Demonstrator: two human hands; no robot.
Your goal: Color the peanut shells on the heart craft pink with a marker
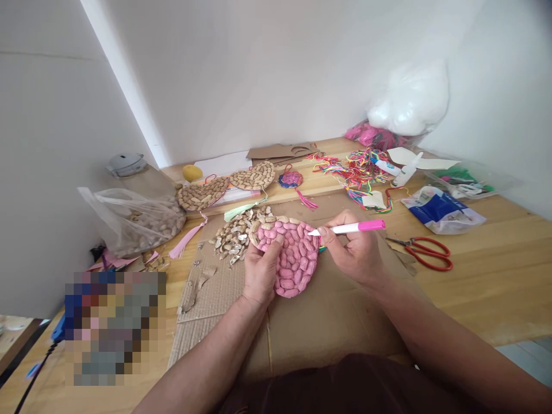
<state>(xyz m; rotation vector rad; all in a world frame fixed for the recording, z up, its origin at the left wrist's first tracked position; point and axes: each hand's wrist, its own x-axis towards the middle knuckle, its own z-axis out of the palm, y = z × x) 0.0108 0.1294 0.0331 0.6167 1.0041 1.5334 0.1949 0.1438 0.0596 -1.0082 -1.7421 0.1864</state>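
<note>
- The left hand (261, 273) is clamped round the near-left rim of the pink-painted heart-shaped plaque of peanut shells (290, 256), thumb on top, tilting it up over the sheet of brown corrugated cardboard (332, 322) in the middle of the wooden table (495, 276).
- The right hand (356, 253) pinches a white marker pen with a pink cap (349, 228) — tip touching the plaque's right edge.
- A strip of shells along the top-left rim is unpainted tan.
- Risk, as I read it: pressing too hard could crack or pop a brittle shell off its backing.
- A slip of the tip would likely streak ink onto the left thumb or the cardboard.
- Just behind lies a loose heap of broken peanut shells (235, 236); tilting the plaque further could sweep it into them.
- Red-handled scissors (425, 252) sit near the right wrist, towards the table's right edge.
</note>
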